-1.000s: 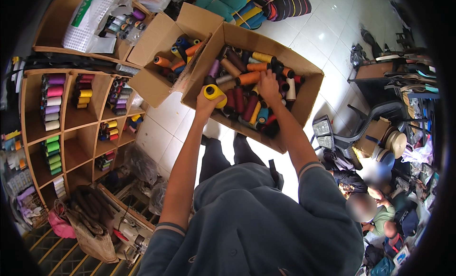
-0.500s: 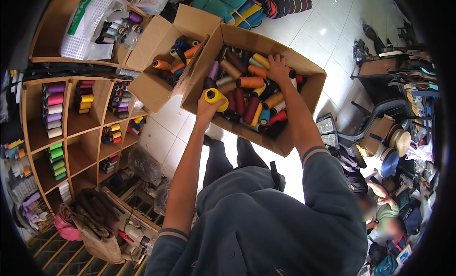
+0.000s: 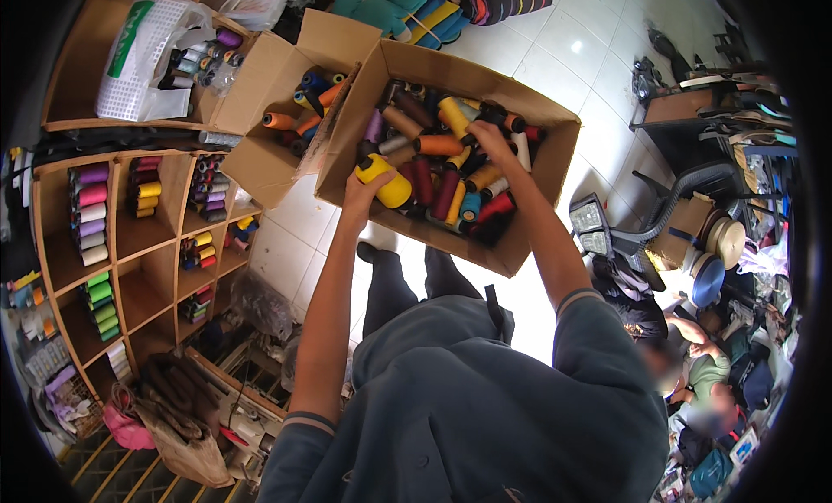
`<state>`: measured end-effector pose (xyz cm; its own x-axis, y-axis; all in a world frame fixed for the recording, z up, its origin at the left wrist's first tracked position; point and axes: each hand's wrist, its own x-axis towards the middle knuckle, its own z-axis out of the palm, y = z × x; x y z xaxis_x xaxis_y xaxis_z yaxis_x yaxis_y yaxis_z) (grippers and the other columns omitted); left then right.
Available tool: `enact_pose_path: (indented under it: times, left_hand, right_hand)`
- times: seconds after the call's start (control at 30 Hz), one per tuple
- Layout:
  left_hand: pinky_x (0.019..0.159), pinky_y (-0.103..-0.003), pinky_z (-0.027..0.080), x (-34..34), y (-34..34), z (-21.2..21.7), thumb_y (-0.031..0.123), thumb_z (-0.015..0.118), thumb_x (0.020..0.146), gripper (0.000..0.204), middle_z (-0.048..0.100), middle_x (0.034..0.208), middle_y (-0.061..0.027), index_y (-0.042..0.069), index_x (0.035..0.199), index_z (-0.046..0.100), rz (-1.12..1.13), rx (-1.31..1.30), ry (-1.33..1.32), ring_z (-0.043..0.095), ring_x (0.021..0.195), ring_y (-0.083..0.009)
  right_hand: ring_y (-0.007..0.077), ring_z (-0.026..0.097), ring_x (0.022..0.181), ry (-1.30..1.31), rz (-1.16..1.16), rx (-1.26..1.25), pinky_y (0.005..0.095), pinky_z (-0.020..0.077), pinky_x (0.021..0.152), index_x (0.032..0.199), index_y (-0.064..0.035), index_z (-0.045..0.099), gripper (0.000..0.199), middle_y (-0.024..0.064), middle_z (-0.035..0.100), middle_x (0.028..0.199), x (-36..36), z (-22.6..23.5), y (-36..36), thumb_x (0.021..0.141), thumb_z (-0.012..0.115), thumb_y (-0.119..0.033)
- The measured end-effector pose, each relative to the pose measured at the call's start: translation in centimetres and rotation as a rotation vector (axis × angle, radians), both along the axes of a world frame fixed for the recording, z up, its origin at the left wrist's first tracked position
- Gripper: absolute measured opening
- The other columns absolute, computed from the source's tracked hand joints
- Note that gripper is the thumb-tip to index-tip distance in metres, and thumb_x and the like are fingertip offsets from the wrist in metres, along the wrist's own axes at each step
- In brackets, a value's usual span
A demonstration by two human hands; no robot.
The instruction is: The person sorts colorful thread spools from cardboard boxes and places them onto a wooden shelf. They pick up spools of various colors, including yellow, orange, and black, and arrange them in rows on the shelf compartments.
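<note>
Head view: the left hand point(image 3: 360, 191) is closed around a yellow thread cone point(image 3: 386, 179), holding it at the near left edge of the large cardboard box point(image 3: 529, 234), just above the spools packed inside. The right hand point(image 3: 487, 139) reaches deeper into the same box, fingers curled down among the mixed spools point(image 3: 451, 169) near an orange cone point(image 3: 438, 145); whether it has gripped one cannot be told, since the fingertips are buried in the pile. The two hands are well apart, one at each side of the box contents. A second, smaller cardboard box point(image 3: 260, 96) stands touching the large one on its left and holds a few orange and blue cones. Wooden shelving point(image 3: 130, 260) at the left holds spools grouped by colour in separate compartments, with several compartments only partly filled. Judged from this layout, sorting is at an early stage: one cone is out in hand, while the large box is still nearly full.
</note>
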<state>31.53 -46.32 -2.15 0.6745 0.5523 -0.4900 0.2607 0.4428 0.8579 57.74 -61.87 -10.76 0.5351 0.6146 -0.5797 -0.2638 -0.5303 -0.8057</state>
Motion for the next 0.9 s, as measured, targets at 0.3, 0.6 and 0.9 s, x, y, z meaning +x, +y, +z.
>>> enact_pose_path:
  times: [0.3,0.6,0.9]
  left_hand:
    - [0.089,-0.031,0.046,3.2,-1.4,2.1,0.017,0.071,0.080,0.036,0.062,0.104,-0.0042,0.003,0.112,0.060,-0.142,-0.252,-0.161,0.059,0.100,-0.0157]
    - [0.089,-0.031,0.047,-0.7,-1.4,3.3,0.014,0.071,0.079,0.046,0.065,0.103,-0.0067,0.002,0.121,0.057,-0.160,-0.047,-0.155,0.061,0.098,-0.0170]
    - [0.097,-0.032,0.041,-8.1,2.3,7.4,0.017,0.066,0.080,0.062,0.058,0.120,-0.0089,-0.001,0.136,0.046,0.154,0.083,-0.206,0.056,0.108,-0.0176]
  right_hand:
    - [0.0111,0.058,0.078,0.241,0.213,0.330,0.0248,0.0458,0.065,0.124,-0.0035,0.058,0.041,0.0026,0.063,0.090,-9.6,4.5,0.4,0.087,0.055,-0.023]
    - [0.0113,0.058,0.094,0.197,0.310,0.218,0.0256,0.0469,0.077,0.133,-0.0113,0.051,0.046,0.0039,0.060,0.113,-8.7,5.8,-0.7,0.094,0.054,-0.034]
    - [0.0131,0.058,0.099,0.307,0.493,0.413,0.0261,0.0445,0.086,0.132,-0.0097,0.051,0.044,0.0063,0.059,0.117,-12.0,9.5,6.7,0.095,0.054,-0.034]
